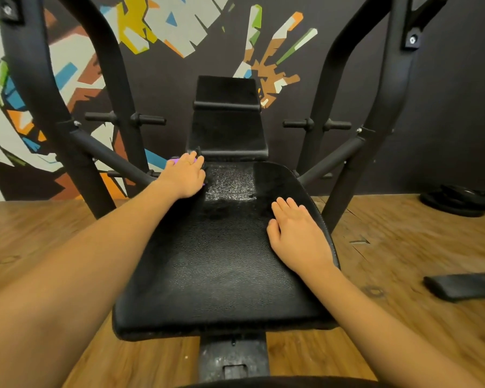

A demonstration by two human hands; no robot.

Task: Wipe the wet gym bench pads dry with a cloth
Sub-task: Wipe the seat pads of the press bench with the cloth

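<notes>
On the pebbled black seat pad (221, 261), left hand (186, 176) presses purple cloth (175, 161) flat-fingered, right hand (297, 231) lies flat.

Both arms stretch forward, left hand (184, 177) and right hand (297, 233) flat, palms down.

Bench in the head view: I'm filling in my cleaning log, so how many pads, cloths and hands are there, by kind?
Pads: 2, the seat pad and the back pad.
Cloths: 1, the purple cloth, mostly hidden under the left hand.
Hands: 2, the left hand on the cloth and the right hand flat on the seat pad.
Total: 5.
</notes>
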